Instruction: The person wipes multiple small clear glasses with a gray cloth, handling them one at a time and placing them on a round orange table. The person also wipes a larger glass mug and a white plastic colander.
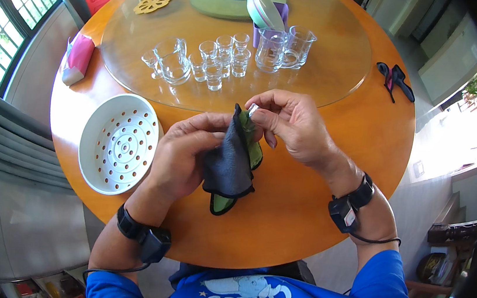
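My left hand (192, 150) grips a grey cloth with a green reverse and black edging (230, 161), its lower corners hanging above the table. Between the thumb and fingers of my right hand (294, 126) is a small clear glass piece (253, 110). The green side of the cloth lies against it, and most of it is hidden, so its full shape cannot be made out. Beyond my hands stand several small shot glasses (213, 77) on the glass tabletop. A larger clear glass pitcher (172, 64) and a small stemmed glass (149, 59) are left of them.
At left sits a white perforated basket (92, 150); behind it lies a pink tissue pack (79, 58). Two glass jugs (269, 53) stand before a purple container (282, 15) with a tilted bowl (260, 12). A dark strap-like item (396, 81) lies near the right edge.
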